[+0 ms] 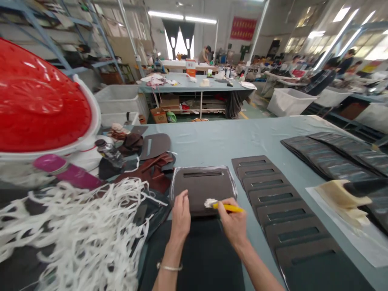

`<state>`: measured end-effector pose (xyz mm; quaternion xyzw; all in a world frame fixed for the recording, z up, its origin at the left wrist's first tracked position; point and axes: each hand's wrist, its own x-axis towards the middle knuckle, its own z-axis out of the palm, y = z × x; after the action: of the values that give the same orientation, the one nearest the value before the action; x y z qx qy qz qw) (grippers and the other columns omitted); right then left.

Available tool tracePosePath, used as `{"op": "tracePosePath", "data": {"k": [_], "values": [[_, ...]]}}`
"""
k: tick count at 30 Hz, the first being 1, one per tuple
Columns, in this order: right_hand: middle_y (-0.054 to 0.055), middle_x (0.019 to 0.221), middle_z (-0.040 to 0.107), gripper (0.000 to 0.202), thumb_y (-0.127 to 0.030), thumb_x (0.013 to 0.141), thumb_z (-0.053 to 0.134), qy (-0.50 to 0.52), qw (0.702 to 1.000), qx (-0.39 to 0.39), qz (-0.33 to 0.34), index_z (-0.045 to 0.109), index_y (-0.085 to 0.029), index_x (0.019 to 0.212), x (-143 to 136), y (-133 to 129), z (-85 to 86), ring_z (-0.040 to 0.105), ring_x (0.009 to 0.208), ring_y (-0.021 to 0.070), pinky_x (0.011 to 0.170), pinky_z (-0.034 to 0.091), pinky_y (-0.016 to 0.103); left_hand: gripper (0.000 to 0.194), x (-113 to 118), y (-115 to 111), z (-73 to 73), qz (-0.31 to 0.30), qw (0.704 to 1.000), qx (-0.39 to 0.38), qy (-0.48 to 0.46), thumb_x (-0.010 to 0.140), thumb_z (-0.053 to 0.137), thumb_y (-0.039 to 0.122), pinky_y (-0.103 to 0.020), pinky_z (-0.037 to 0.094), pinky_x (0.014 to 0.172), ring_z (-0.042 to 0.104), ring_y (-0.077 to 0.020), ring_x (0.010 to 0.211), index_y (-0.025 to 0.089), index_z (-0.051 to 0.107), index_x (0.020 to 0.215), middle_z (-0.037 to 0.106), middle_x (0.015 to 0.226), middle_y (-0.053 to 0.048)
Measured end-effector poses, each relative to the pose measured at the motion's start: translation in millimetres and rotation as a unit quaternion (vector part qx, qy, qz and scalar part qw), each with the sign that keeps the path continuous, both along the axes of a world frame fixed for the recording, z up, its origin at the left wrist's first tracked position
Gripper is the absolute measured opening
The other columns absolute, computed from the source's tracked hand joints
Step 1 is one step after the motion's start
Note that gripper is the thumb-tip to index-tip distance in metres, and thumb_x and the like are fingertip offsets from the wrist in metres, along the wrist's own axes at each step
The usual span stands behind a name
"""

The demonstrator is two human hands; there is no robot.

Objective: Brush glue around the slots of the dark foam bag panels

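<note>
A dark brown panel [197, 190] with a slot near its far edge lies in front of me, white smears along its sides and far edge. My left hand [181, 214] rests on its near left part, fingers extended together and nothing seen in them. In my right hand [233, 220] is a yellow-handled brush [228, 207], its white bristles [209, 203] over the panel's near right part. Beneath and nearer to me is a black sheet [209, 254]. Several slotted panels [269, 182] overlap in a row at the right.
White strips [100, 230] are heaped at the left, beside a purple bottle [65, 169], a clear bottle [110, 152] and a large red round object [39, 97]. Dark stacked pieces [321, 155] and a cream block [339, 198] on white paper lie right. People work farther back.
</note>
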<state>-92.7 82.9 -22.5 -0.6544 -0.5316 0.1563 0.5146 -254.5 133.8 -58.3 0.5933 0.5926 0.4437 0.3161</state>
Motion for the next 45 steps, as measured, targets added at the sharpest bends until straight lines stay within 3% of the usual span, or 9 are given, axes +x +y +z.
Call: {"op": "tracePosePath", "data": {"k": [5, 13, 15, 21, 23, 29, 36, 42, 45], "values": [[0.003, 0.075, 0.065, 0.018, -0.029, 0.086, 0.051, 0.051, 0.981, 0.023, 0.187, 0.064, -0.018, 0.080, -73.5, 9.6, -19.1, 0.060, 0.065, 0.0139, 0.066, 0.047, 0.023, 0.038, -46.2, 27.3, 2.6, 0.000, 0.999, -0.051, 0.008, 0.093, 0.028, 0.040, -0.041, 0.041, 0.097, 0.057, -0.0189, 0.106, 0.019, 0.049, 0.117, 0.063, 0.112, -0.008], [0.001, 0.067, 0.063, 0.022, -0.038, 0.079, 0.059, -0.053, 0.985, -0.003, -0.162, 0.063, -0.018, 0.073, 88.9, -10.5, -22.0, 0.059, 0.060, 0.0145, 0.058, 0.044, 0.022, 0.039, -28.7, 21.5, -7.9, -0.032, 0.959, 0.050, 0.278, 0.094, 0.027, 0.029, -0.037, 0.042, 0.089, 0.053, -0.0190, 0.095, 0.019, 0.049, 0.124, 0.058, 0.103, -0.008], [0.002, 0.069, 0.063, 0.021, -0.038, 0.080, 0.058, -0.040, 0.985, 0.020, -0.169, 0.063, -0.018, 0.075, 69.7, 11.9, -13.4, 0.059, 0.062, 0.0147, 0.059, 0.044, 0.023, 0.038, -15.6, 16.2, -2.2, -0.010, 0.925, 0.064, 0.373, 0.093, 0.033, 0.030, -0.037, 0.042, 0.083, 0.051, -0.0204, 0.089, 0.023, 0.050, 0.126, 0.054, 0.097, -0.008], [0.003, 0.080, 0.068, 0.018, -0.030, 0.084, 0.052, 0.065, 0.991, 0.063, 0.097, 0.066, -0.020, 0.084, -72.4, 109.4, -12.6, 0.061, 0.069, 0.0146, 0.067, 0.047, 0.023, 0.033, 1.2, 8.8, -3.4, 0.030, 0.872, 0.074, 0.483, 0.091, 0.039, 0.028, -0.037, 0.042, 0.080, 0.047, -0.0228, 0.094, 0.025, 0.058, 0.117, 0.050, 0.100, -0.009], [0.003, 0.077, 0.068, 0.019, -0.030, 0.084, 0.051, 0.041, 0.994, 0.052, 0.084, 0.066, -0.020, 0.082, -63.4, 120.0, -21.4, 0.060, 0.067, 0.0150, 0.066, 0.046, 0.023, 0.033, -0.7, 10.2, -7.4, 0.034, 0.874, 0.076, 0.479, 0.090, 0.040, 0.028, -0.036, 0.042, 0.080, 0.047, -0.0220, 0.093, 0.026, 0.058, 0.118, 0.050, 0.101, -0.008], [0.003, 0.067, 0.063, 0.025, -0.038, 0.083, 0.050, -0.055, 0.980, 0.059, -0.184, 0.064, -0.018, 0.077, 31.5, 109.9, -23.0, 0.056, 0.059, 0.0149, 0.060, 0.042, 0.023, 0.036, -0.2, 13.2, -12.7, 0.050, 0.875, 0.097, 0.472, 0.090, 0.042, 0.028, -0.038, 0.043, 0.082, 0.048, -0.0228, 0.095, 0.030, 0.055, 0.124, 0.050, 0.103, -0.008], [0.002, 0.072, 0.066, 0.018, -0.026, 0.084, 0.049, -0.042, 0.993, 0.096, 0.056, 0.066, -0.021, 0.080, -66.2, 146.3, -17.9, 0.060, 0.064, 0.0136, 0.065, 0.044, 0.021, 0.033, -2.3, 15.8, -20.0, 0.044, 0.874, 0.095, 0.475, 0.088, 0.045, 0.030, -0.033, 0.045, 0.073, 0.051, -0.0212, 0.089, 0.029, 0.060, 0.118, 0.054, 0.101, -0.009], [0.001, 0.060, 0.061, 0.024, -0.034, 0.084, 0.048, -0.109, 0.976, 0.044, -0.181, 0.064, -0.020, 0.073, 60.7, 132.3, -25.9, 0.055, 0.053, 0.0148, 0.057, 0.040, 0.023, 0.034, -2.8, 19.7, -20.8, 0.072, 0.873, 0.097, 0.472, 0.085, 0.048, 0.030, -0.034, 0.043, 0.071, 0.052, -0.0214, 0.085, 0.031, 0.061, 0.117, 0.054, 0.102, -0.009], [0.005, 0.068, 0.066, 0.029, -0.037, 0.088, 0.043, -0.128, 0.969, 0.044, -0.209, 0.067, -0.020, 0.085, 101.6, 111.5, -29.0, 0.060, 0.060, 0.0177, 0.058, 0.041, 0.024, 0.033, 8.7, 24.7, -22.0, 0.085, 0.878, 0.081, 0.464, 0.080, 0.050, 0.024, -0.037, 0.043, 0.070, 0.053, -0.0241, 0.084, 0.028, 0.063, 0.111, 0.055, 0.098, -0.008]]}}
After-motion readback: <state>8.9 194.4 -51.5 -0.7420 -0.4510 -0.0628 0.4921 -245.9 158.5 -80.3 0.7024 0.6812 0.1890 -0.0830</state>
